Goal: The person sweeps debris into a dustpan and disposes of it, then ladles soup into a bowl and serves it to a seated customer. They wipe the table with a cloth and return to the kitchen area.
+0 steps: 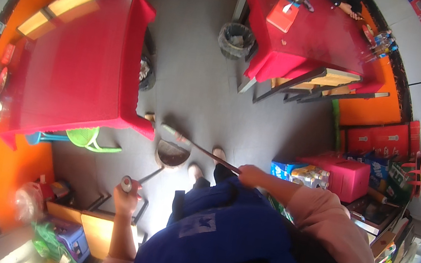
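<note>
My left hand [127,194] is closed around the upper end of a long-handled dustpan's handle [151,176]. The dustpan [172,154] rests on the grey floor ahead of my feet, with some dark matter in its pan. Around a broom's brown stick [211,155] my right hand [251,176] is closed. The broom's head [174,132] is at the floor just beyond the dustpan's far edge; it is slightly blurred.
Tables with red cloths stand left [80,69] and upper right [315,45]. Bins [236,41] are beside them. A green plastic stool [83,137] is under the left table. Bottles [311,175] and a pink box [347,178] are at right. Another person's hand [349,11] is at the far table.
</note>
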Demonstrator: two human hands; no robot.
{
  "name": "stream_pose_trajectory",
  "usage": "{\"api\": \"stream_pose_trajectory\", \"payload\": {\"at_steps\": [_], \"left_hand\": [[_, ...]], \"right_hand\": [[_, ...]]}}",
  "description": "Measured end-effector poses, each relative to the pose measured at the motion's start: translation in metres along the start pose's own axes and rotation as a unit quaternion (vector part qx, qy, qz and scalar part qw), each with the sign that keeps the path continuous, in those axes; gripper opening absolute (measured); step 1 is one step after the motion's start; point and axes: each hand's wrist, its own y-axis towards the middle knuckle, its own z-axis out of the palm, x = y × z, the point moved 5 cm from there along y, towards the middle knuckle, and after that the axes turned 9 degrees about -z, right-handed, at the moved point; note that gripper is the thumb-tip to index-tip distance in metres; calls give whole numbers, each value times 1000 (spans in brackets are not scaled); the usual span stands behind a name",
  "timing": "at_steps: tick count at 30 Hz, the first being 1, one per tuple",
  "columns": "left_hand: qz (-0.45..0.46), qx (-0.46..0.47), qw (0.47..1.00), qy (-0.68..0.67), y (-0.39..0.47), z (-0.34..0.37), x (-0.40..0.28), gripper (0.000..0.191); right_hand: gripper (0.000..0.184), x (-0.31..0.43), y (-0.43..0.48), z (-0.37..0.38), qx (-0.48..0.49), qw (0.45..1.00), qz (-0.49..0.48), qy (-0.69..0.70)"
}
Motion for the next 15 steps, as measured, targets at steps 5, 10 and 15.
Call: {"api": "stream_pose_trajectory", "payload": {"at_steps": [5,10,15], "left_hand": [[27,2,999,-35,3,1,-25,19],[39,-9,995,-86,27,16,-74,17],[99,-4,990,-104,79,58,-161,16]], "right_hand": [[28,0,-61,-51,-36,995,-41,-82],[26,5,-84,-98,-150,988,17,-43],[22,-10,-10,-178,-242,970,-23,29]]}}
